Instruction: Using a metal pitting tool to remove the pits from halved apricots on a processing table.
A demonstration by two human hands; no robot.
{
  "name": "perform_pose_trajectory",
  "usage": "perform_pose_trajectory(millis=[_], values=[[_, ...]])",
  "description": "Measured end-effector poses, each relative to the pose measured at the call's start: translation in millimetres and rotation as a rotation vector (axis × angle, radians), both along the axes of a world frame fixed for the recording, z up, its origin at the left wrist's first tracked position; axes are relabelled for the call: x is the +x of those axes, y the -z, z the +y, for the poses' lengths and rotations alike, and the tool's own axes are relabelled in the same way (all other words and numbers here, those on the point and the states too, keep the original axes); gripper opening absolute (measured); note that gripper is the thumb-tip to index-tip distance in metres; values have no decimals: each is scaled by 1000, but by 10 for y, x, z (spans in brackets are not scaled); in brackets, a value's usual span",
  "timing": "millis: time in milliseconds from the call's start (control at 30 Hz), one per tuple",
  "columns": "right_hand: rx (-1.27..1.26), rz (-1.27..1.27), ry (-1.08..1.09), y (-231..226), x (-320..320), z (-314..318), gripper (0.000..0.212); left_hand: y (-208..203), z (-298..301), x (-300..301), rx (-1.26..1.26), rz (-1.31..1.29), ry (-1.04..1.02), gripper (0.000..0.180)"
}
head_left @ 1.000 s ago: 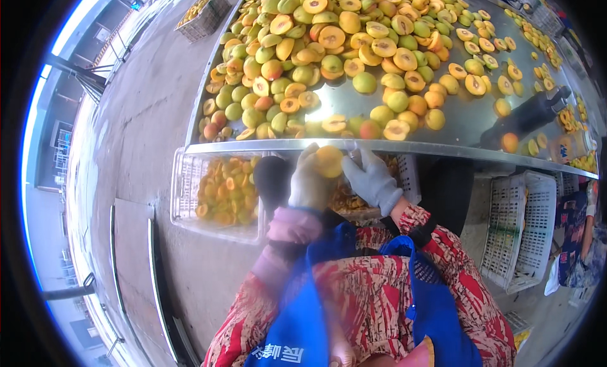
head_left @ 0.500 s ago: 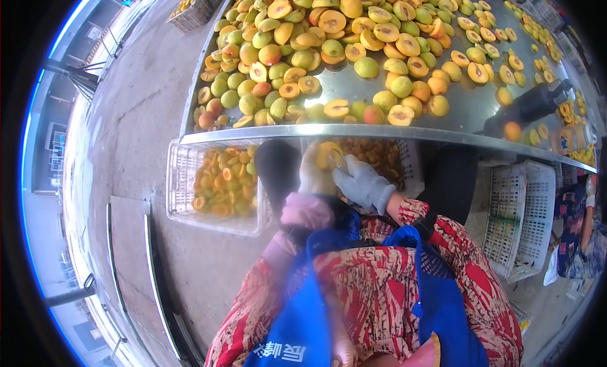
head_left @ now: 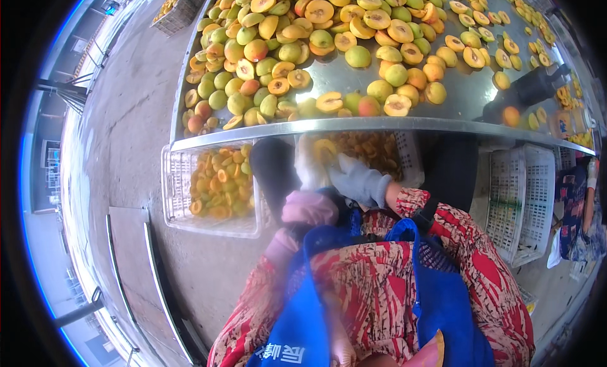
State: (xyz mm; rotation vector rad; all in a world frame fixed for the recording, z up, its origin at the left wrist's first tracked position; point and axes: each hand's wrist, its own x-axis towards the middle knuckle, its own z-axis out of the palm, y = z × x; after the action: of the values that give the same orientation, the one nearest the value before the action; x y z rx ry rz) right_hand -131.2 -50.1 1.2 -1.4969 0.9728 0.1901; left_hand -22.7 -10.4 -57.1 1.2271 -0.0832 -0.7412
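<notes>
My left hand [head_left: 310, 163], in a whitish glove, is closed around a cut yellow peach half [head_left: 325, 150], somewhat blurred. Close against it on the right is my right hand [head_left: 361, 179] in a pale blue-grey glove, its fingers curled. Whatever those fingers grip is hidden. Both hands are below the near edge of a metal table [head_left: 455, 123], above a crate of peach pieces [head_left: 370, 149] between my knees. On the table lies a big heap of peaches [head_left: 291, 50], whole ones and halves with brown pits showing.
A white plastic crate [head_left: 256, 218] of peach pieces stands on the floor at left. Stacked white crates [head_left: 512, 202] stand at right, near another person's arm [head_left: 591, 196]. A dark cylindrical thing [head_left: 525, 92] sits on the table's right side. Another filled crate [head_left: 180, 16] is far left.
My right hand has moved in closer to my left hand and the peach half. The whole view has shifted slightly, so the table sits a little further left and higher.
</notes>
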Motion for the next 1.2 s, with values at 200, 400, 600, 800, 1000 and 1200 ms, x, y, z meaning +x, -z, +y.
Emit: perform_pose_trajectory(millis=[200, 400, 600, 800, 1000, 1200], values=[[-65, -101, -114, 293, -100, -49, 45, -147, -1, 23, 67, 209, 139, 36], [386, -132, -117, -107, -159, -132, 29, -237, 30, 12, 225, 79, 189, 36], [738, -195, -29, -142, -277, -142, 16, -253, 111, 22, 173, 90, 373, 36], [998, -323, -56, -124, -469, -182, 20, -389, 94, -58, -85, 182, 594, 38], [1170, -510, -48, 39, -668, -217, 20, -633, -64, -177, -1, 427, 436, 46], [-539, -28, -489, 436, -617, -134, 41, -628, 532, 1084, 622, -1538, 45, 28]])
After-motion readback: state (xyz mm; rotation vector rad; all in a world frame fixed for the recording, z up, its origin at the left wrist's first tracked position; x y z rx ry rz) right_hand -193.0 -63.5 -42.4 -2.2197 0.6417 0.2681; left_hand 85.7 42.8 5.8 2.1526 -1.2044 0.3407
